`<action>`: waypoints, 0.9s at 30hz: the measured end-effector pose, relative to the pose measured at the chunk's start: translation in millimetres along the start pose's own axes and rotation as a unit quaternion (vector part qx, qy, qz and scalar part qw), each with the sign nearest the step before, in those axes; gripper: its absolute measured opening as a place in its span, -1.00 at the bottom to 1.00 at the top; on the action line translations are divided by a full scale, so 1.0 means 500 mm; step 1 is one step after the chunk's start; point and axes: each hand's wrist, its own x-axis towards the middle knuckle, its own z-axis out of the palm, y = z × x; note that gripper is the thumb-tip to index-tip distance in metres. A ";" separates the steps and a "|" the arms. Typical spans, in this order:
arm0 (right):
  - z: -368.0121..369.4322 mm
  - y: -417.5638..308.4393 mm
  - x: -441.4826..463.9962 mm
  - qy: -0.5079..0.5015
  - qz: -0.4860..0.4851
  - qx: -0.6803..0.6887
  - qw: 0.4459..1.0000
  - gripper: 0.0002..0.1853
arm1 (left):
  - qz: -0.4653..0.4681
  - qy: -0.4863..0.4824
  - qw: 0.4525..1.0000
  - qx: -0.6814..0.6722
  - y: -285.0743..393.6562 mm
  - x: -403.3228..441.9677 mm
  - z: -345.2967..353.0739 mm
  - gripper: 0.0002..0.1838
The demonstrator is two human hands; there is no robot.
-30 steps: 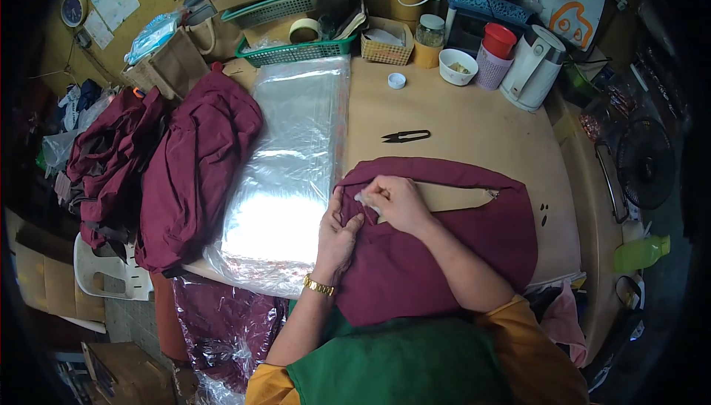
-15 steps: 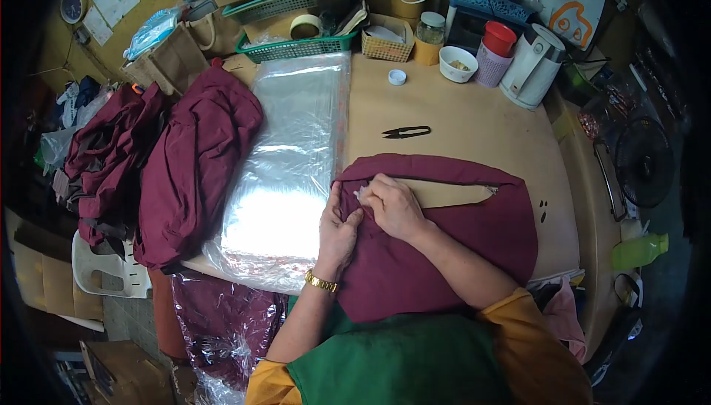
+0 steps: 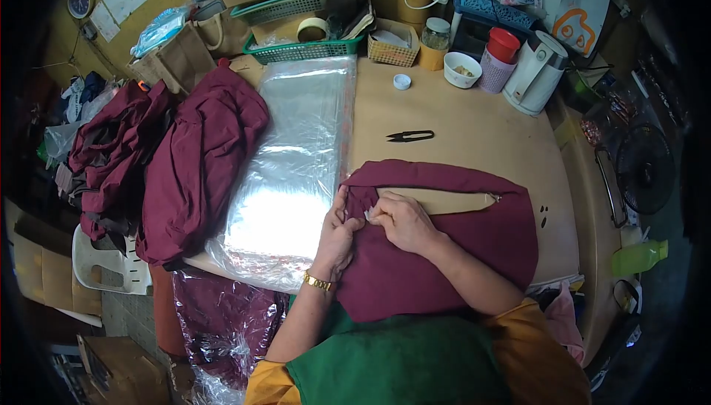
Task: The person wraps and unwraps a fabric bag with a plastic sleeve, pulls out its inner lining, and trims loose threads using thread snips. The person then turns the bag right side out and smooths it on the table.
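Observation:
A maroon fabric item [image 3: 444,264], perhaps a bag, lies flat in front of me with a long slit open near its far edge. Tan material shows through the slit, and a small metal piece like a zipper pull [image 3: 495,199] sits at its right end. At the slit's left end, my left hand [image 3: 341,238] is closed on the fabric edge, thumb on top. Just right of it, my right hand [image 3: 406,223] pinches a small whitish scrap [image 3: 369,214] against the cloth; what the scrap is, I cannot make out. Beyond the fabric lie black thread snips [image 3: 410,137].
Clear plastic bags [image 3: 296,160] lie stacked left of the fabric, beside heaped maroon fabric items [image 3: 204,164]. Along the back stand a green basket [image 3: 296,52], a jar [image 3: 435,38], a white bowl [image 3: 462,70] and an electric kettle [image 3: 535,71]. A white cap [image 3: 401,82] lies nearby.
My right hand has moved slightly right and toward me, bringing the whitish scrap along. My left hand stays at the slit's left end. The whole view has shifted slightly.

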 end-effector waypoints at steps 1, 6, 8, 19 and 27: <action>-0.008 -0.002 -0.005 -0.040 0.018 0.013 0.999 -0.97 | -0.014 -0.015 1.000 -0.023 0.004 -0.003 0.000 -0.10; 0.041 -0.005 0.034 0.048 -0.029 0.022 0.998 -0.96 | -0.017 -0.040 0.999 -0.006 -0.023 -0.002 -0.013 -0.05; 0.045 -0.001 0.045 0.060 -0.039 -0.009 0.997 -0.95 | -0.011 -0.030 0.999 0.003 -0.006 -0.006 0.000 -0.03; 0.056 0.004 0.057 0.069 -0.066 -0.075 0.993 -0.94 | -0.016 -0.048 0.999 -0.014 -0.016 -0.004 -0.009 0.01; 0.015 -0.012 0.016 -0.006 -0.005 -0.090 0.996 -0.97 | 0.014 -0.047 0.997 0.051 -0.023 0.000 -0.019 -0.01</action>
